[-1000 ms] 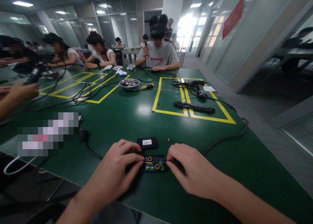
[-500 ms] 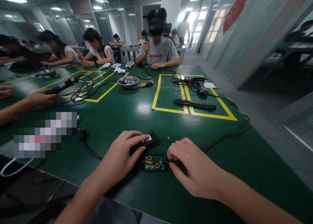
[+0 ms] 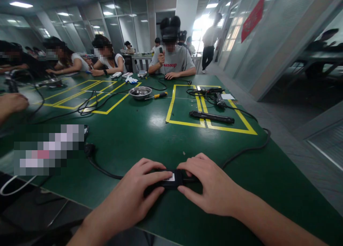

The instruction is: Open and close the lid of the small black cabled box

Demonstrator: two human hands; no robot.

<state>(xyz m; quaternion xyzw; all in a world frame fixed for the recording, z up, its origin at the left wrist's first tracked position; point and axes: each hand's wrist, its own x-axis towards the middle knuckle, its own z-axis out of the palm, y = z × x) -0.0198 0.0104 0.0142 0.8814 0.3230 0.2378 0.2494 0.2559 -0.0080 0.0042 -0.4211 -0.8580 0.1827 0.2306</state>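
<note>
On the green table in front of me lies a small black plastic case with a white label, its cover sitting over the circuit board, which is now hidden. My left hand is closed around the case's left part, forefinger on the label and thumb along the near side. At the right end, my right hand pinches the case between thumb and fingers, near where a black cable leaves it. Another black cable runs from the left side to a plug.
A metal bowl and a yellow-black screwdriver are farther back. Inside yellow tape lie a black tube-shaped part and a coiled cord. A blurred-out pale object is at left. A co-worker's hand reaches in there.
My left hand has brought the black cover down and right onto the case, covering the circuit board. My right hand has moved onto the case's end. The co-worker's hand at left has drawn back.
</note>
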